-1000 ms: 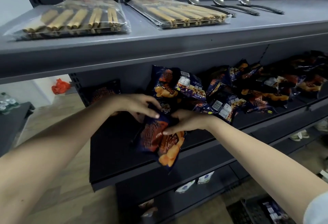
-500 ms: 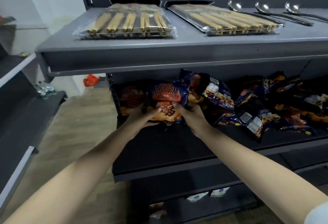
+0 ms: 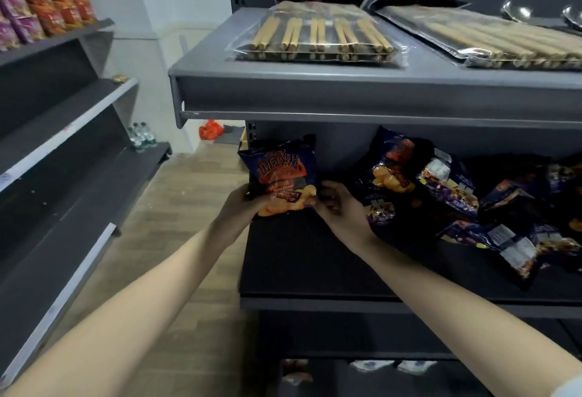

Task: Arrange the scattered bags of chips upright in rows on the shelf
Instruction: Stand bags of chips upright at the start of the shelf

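1. Blue-and-orange foil, slippery and puffed with air: handle the chip bag [image 3: 282,176] by its lower corners, never squeezing the middle.
2. Press the bottom seam flat onto the shelf [image 3: 315,264], at the left end and back toward the rear panel, so as to start a straight row.
3. Let go one side at a time and check for a lean before reaching for another.
4. Grasping now: left hand [image 3: 239,207] curled round the lower left corner, thumb on the front; right hand [image 3: 338,207] pinching, by the look of it, the lower right corner.
5. Stands upright between both hands, print facing outward, base touching or just above the deck; cannot tell which.
6. Off to the right, apart from the hands: scattered bags [image 3: 447,182], lying flat and overlapping, not yet sorted.
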Available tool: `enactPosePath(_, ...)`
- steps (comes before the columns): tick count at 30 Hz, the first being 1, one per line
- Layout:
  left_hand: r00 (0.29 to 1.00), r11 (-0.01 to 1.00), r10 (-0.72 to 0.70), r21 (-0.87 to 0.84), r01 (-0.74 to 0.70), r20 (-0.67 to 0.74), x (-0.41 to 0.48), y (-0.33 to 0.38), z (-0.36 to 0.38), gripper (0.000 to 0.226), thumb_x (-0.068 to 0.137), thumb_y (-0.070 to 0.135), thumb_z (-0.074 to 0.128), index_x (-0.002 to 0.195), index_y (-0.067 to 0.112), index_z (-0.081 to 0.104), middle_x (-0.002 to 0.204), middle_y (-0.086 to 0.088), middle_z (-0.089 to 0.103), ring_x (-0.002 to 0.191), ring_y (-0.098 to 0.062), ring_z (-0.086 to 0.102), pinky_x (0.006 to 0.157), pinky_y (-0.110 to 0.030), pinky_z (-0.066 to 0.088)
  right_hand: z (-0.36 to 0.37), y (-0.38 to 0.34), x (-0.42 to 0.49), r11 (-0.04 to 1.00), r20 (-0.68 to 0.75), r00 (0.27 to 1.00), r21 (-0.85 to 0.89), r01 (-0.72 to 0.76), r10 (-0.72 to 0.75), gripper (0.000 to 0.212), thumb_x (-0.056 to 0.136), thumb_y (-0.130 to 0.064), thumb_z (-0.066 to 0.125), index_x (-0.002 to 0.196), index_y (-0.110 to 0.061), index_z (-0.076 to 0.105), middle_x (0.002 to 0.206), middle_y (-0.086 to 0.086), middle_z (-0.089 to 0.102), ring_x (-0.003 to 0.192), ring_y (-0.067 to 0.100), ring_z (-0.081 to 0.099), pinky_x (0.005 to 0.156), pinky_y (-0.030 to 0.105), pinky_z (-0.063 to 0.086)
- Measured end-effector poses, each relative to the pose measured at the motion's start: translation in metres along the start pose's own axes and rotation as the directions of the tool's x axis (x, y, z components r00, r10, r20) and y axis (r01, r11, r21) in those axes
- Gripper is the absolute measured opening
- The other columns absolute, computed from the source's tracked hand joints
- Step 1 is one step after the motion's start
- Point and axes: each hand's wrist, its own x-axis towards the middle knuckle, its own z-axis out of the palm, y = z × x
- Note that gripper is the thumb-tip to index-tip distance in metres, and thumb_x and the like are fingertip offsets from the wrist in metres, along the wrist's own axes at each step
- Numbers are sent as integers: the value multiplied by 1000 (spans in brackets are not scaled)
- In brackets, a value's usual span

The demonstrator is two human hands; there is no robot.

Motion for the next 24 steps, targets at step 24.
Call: enactPosePath(24,998,922,58,384,-51,-6,38,-28,11,59,86,27,65,135,13,36,124,-3,52,106,-18,51,84,-31,42,-16,30,-20,616,143,978,-761,205,-150,45,90,-31,57,128,-8,53,136,16,46,123,35,43,103,44,37)
